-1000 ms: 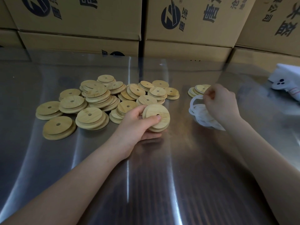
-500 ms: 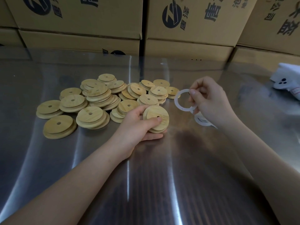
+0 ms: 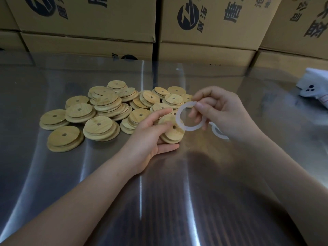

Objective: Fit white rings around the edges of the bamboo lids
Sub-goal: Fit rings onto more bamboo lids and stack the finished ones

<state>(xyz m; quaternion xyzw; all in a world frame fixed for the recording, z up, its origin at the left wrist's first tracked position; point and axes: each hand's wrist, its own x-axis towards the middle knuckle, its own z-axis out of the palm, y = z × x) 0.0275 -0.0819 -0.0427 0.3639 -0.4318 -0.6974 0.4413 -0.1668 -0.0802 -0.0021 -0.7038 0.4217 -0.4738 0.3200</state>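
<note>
The left hand [image 3: 150, 132] had its grip clamped on one bamboo lid [image 3: 173, 134], with the thumb across the upper face and the other fingers underneath. The lid was tilted, and its centre hole faced the right hand [image 3: 221, 110]. That hand's grip was pinched on a white ring [image 3: 178, 116], taken by its arc at about one o'clock, so the loop hung open and nearly upright. The ring's lower arc, at seven o'clock, overlapped the lid's rim in this view. Whether the two touched could not be told.

The step in hand looked to be seating the ring on the lid. The lid's rim showed a step, so the ring would probably belong on the narrower shoulder. It would go best if one spot of the ring were hooked over that shoulder and pinned there with the left thumb. The right hand could then stretch the rest round while the lid was turned. The ring looked soft and could twist or roll, so it should be kept flat and checked all round the rim.

A loose pile of lids [image 3: 106, 105] lay on the counter [image 3: 177, 201] at ten o'clock from the held lid. More rings [image 3: 217, 133] lay at four o'clock from it, partly hidden by the right wrist.
</note>
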